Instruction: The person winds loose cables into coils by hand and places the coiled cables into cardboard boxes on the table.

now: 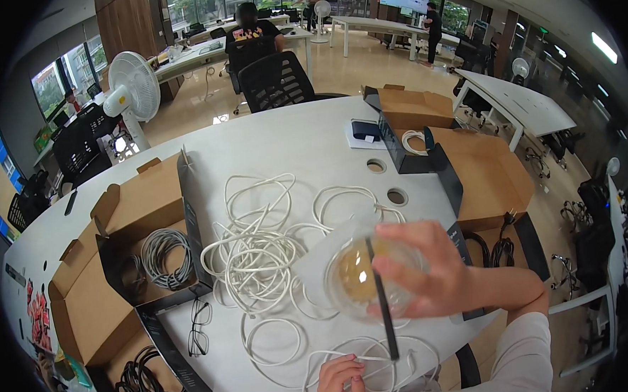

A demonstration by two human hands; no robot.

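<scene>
My right hand (431, 271) is closed round a clear plastic cup (357, 275), raised above the right part of the table. A yellowish drink shows inside, and a black straw (384, 309) slants across the cup. By the near table edge, my left hand (341, 380) rests with curled fingers among loops of white cable (294, 367); whether it grips the cable is hidden. A big tangle of white cable (257, 270) spreads over the middle of the white table (254, 135), partly covered by the cup.
At left, open cardboard boxes hold a coiled grey cable (167, 259) and a black cable (148, 382). Eyeglasses (199, 327) lie beside them. Open boxes at right hold a white cable (415, 142) and black cords (501, 251). A fan (132, 88) stands beyond the table.
</scene>
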